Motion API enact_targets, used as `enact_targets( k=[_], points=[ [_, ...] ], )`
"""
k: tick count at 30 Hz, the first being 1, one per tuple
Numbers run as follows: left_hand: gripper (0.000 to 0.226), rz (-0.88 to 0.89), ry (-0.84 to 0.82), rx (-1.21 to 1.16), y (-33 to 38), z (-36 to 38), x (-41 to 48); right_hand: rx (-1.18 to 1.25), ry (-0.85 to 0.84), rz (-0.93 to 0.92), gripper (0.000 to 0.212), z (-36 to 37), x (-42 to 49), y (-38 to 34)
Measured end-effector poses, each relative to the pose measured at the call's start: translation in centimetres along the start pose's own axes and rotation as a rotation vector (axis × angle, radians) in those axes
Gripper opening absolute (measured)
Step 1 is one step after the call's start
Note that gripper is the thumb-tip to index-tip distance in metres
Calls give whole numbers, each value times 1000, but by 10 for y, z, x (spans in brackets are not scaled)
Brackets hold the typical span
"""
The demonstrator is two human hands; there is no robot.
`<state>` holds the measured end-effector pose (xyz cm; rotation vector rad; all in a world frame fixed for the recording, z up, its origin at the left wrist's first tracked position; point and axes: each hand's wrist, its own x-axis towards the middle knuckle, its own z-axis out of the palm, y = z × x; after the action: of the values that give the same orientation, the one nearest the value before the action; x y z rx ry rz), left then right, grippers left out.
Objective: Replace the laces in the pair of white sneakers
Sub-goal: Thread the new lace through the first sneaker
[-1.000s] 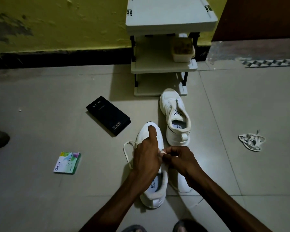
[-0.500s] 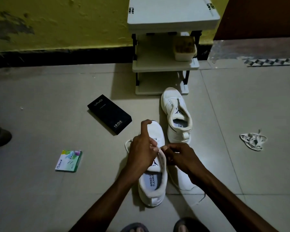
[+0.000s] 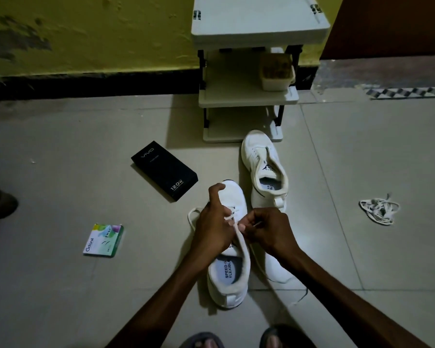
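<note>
Two white sneakers lie on the tiled floor. The near sneaker (image 3: 230,277) points away from me, its insole showing. My left hand (image 3: 215,222) rests over its eyelet area and pinches a white lace (image 3: 192,217) that loops out to the left. My right hand (image 3: 266,231) is closed on the lace's other end just right of the tongue. The far sneaker (image 3: 264,169) sits behind, without laces. A bundle of loose white laces (image 3: 378,209) lies on the floor to the right.
A black phone box (image 3: 165,169) and a small green packet (image 3: 103,239) lie to the left. A white low shelf rack (image 3: 249,96) with a tub stands against the yellow wall. My sandalled feet (image 3: 236,341) show at the bottom edge.
Both hands shifted slightly up along the near sneaker, my left thumb lowered, and the lace end now shows between my fingers; more of the insole is uncovered.
</note>
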<state>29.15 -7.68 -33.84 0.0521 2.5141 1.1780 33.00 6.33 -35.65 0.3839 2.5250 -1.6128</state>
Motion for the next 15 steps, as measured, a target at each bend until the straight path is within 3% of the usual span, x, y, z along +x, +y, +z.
enact_targets(
  k=[3,5,9,12,14,15],
  points=[
    [82,18,-101,31,2,-6,1,-177,-1,9,15,-6,4,-6],
    [84,42,-128,38,2,-8,-1,-150,0,71,15,-20,3,-21],
    [80,96,-116,94,1,-4,-3,508,-173,202,29,-64,-8,-86],
    [83,68,-122,134,0,1,-1,1085,-222,61,19,-94,-23,-136],
    [70,73,-95,120,-3,2,0,1299,-232,-20,14,-100,-23,-146],
    [55,83,-49,82,-2,1,-1,1344,-252,28,14,-96,-20,-142]
  ],
)
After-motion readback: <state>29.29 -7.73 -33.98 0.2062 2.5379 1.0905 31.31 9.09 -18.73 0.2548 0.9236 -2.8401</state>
